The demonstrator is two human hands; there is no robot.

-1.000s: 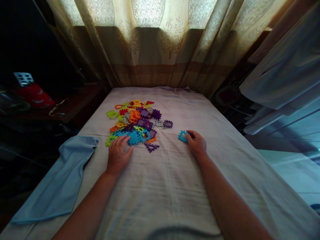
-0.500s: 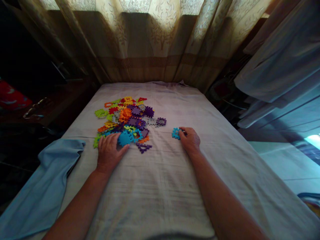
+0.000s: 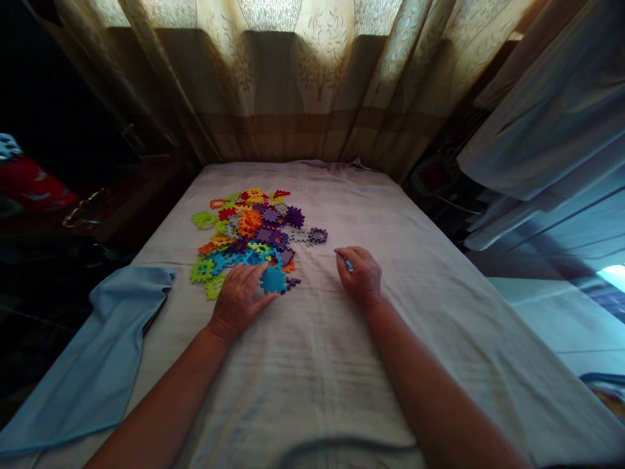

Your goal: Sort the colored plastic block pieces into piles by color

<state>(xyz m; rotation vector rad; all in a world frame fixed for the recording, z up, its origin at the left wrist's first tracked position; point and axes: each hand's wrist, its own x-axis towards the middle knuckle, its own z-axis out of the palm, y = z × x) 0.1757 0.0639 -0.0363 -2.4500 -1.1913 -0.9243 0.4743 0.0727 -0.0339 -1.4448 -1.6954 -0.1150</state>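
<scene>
My left hand (image 3: pixel 239 296) is closed on a solid blue square interlocking tile (image 3: pixel 273 280), held by its edge in front of the pile. My right hand (image 3: pixel 360 273) grips a small blue interlocking piece (image 3: pixel 348 264), mostly hidden behind the fingers. Beyond my left hand lies a heap of notched plastic pieces in orange (image 3: pixel 250 223), purple (image 3: pixel 295 216), green (image 3: pixel 202 270), yellow, red and grey. A purple piece (image 3: pixel 293 283) shows partly behind the held tile.
A cream sheet (image 3: pixel 312 365) covers the table. At the left edge hangs a light blue cloth (image 3: pixel 112 326). Curtains (image 3: pixel 317 85) close off the far side, and pale fabric (image 3: pixel 547 130) hangs at the right.
My left hand has moved right, carrying the blue tile away from the heap. My right hand has turned, so its blue piece now shows only as a thin edge.
</scene>
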